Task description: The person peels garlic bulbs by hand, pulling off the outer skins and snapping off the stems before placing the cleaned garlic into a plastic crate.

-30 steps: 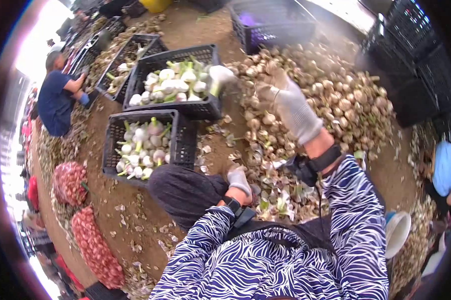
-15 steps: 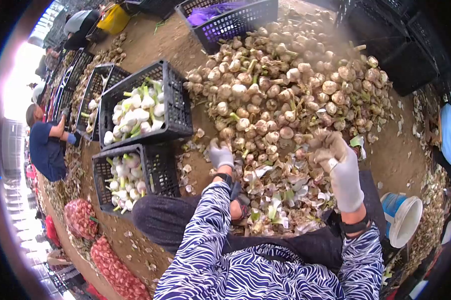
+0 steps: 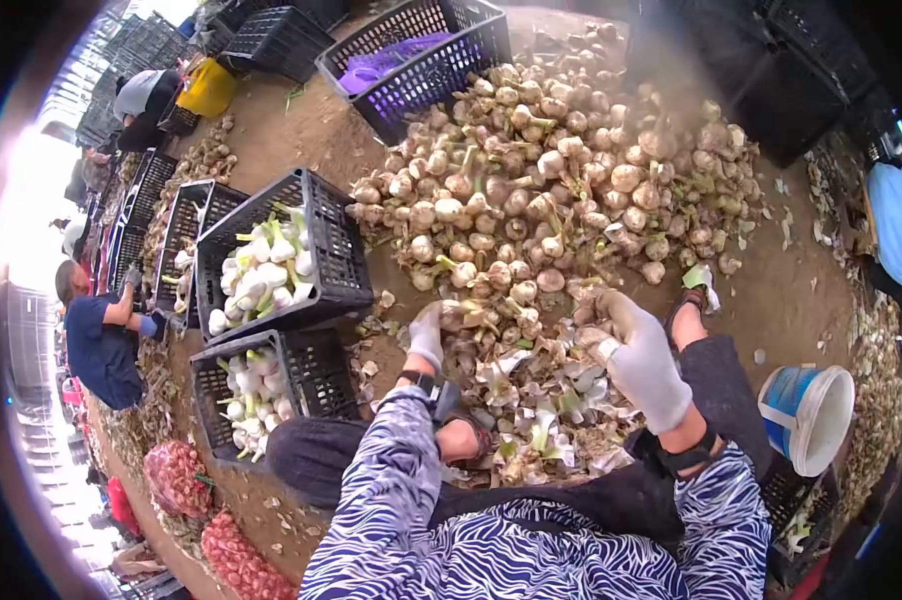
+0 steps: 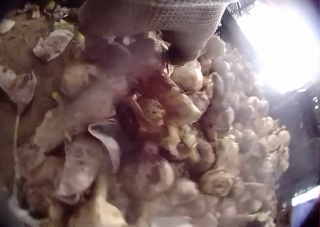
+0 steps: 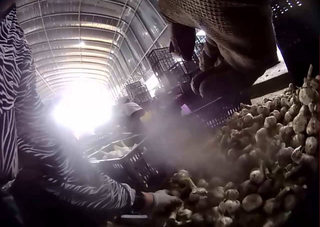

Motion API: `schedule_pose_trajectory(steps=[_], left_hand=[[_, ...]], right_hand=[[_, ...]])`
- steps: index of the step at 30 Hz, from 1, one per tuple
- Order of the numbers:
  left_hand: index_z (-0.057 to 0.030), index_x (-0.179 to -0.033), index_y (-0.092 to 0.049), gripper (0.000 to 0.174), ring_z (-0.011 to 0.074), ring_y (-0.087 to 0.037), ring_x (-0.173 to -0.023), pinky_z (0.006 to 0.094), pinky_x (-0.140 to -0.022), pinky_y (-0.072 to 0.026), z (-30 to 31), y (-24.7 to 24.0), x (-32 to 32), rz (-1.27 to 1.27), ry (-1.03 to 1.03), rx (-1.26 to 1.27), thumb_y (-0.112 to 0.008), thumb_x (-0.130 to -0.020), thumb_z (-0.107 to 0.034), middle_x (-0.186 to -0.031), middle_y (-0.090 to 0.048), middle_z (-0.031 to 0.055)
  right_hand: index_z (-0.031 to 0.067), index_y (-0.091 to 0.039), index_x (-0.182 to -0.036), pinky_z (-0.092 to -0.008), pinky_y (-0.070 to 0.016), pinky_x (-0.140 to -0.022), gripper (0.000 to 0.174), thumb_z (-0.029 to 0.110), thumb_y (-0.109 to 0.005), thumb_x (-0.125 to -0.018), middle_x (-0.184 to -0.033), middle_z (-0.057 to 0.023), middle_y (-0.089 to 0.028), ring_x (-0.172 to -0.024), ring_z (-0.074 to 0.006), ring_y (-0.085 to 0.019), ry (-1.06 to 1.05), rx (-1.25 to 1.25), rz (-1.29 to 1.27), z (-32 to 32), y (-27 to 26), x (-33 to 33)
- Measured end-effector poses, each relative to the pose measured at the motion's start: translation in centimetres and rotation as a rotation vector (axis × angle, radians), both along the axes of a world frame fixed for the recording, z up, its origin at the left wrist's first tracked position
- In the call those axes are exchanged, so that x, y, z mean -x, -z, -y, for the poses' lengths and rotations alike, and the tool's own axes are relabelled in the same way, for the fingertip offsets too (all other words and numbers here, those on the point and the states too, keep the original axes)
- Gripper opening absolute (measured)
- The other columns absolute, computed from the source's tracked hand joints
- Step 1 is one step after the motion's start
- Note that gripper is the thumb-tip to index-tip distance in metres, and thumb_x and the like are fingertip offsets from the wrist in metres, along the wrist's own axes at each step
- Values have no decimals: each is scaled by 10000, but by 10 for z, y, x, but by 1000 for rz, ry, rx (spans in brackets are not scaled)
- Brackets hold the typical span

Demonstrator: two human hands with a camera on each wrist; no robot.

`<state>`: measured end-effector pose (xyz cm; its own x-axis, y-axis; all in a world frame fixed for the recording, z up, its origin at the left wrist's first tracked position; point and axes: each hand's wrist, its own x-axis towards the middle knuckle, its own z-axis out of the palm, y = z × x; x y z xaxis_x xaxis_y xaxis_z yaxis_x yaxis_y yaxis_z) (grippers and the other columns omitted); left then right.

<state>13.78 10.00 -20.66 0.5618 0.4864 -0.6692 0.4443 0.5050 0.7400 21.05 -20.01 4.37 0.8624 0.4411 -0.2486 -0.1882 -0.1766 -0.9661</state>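
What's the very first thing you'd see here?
A huge garlic pile on the dirt floor fills the middle of the head view. The person's gloved left hand and right hand are down at its near edge. To the left, black crates hold bright white peeled garlic, and a blue bucket sits on the right.

Navy-and-white wavy stripes are covering the sleeve; the crate is showing black, the bucket blue-and-white, the garlic pile pale tan.
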Motion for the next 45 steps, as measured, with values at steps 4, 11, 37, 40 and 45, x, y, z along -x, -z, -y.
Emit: schedule_pose_trajectory(steps=[4,11,37,40,45], left_hand=[[-84,-1161,-624,384,128,-634,-736,244,-560,-473,23,-101,18,288,175,634,-498,-946,-377,-954,-683,23],[-86,-1264,-512,425,90,-589,-622,195,-503,-430,96,-205,73,432,374,513,-464,-974,-394,-889,-639,13],[-16,-1336,-487,407,194,-543,-938,311,-833,-457,199,-233,91,590,537,-444,-481,-952,-150,-1059,-564,119],[-1,-1350,-452,461,137,-541,-771,269,-720,-459,225,-236,84,689,574,-397,-527,-947,-213,-882,-589,64],[2,-1407,-355,558,121,-499,-722,253,-677,-429,245,-236,84,773,827,-354,-522,-963,-291,-825,-553,43]], right_hand=[[-47,-572,-1117,-294,-494,-789,418,218,-702,-821,-963,-138,-625,-906,-217,-621,-109,92,344,-13,24,16],[-8,-591,-1085,-351,-483,-728,647,477,-806,-715,-945,-152,-627,-848,-253,-618,-52,47,304,-44,33,75],[-70,-580,-787,-416,-457,-599,180,101,-566,-732,-698,-174,-623,-613,-246,-573,118,148,194,45,35,110],[-42,-532,-710,-455,-395,-564,150,93,-588,-675,-614,-173,-543,-585,-274,-536,288,169,245,36,44,114],[-55,-575,-841,-486,-465,-689,209,118,-593,-725,-772,-241,-612,-799,-422,-615,487,315,317,58,59,123]])
